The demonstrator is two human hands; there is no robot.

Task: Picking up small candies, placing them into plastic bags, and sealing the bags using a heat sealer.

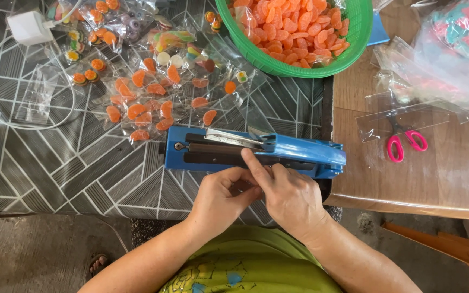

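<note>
Blue heat sealer (256, 152) lies across the middle of the frame on a bench (82, 168) covered in a grey cloth with a pale line pattern. Its long axis runs left to right, tilted slightly down toward the right, and a dark sealing strip runs along its length with a silvery plate on top. It sits directly above both hands in the picture, on their far side from the body.

Left hand (218, 201) and right hand (291, 198) meet at the near edge of the sealer, just below its centre. The right hand is the nearer of the two: its index finger is stretched out and rests on the sealer's dark strip, with the other fingers curled under. The left hand is curled, fingers pressed together against the right hand; whether it pinches something small between them cannot be told.

Above the sealer, in the upper left and centre, clear packets of orange and mixed candies (142, 103) lie spread over the cloth. A green basket (348, 51) heaped with orange sugared candies sits at the upper centre. A white plug and cord (28, 27) lie at the upper left. To the right, on a wooden surface, pink-handled scissors (405, 144) lie under clear empty bags (430, 81). An orange chair (462, 252) shows at the lower right.
</note>
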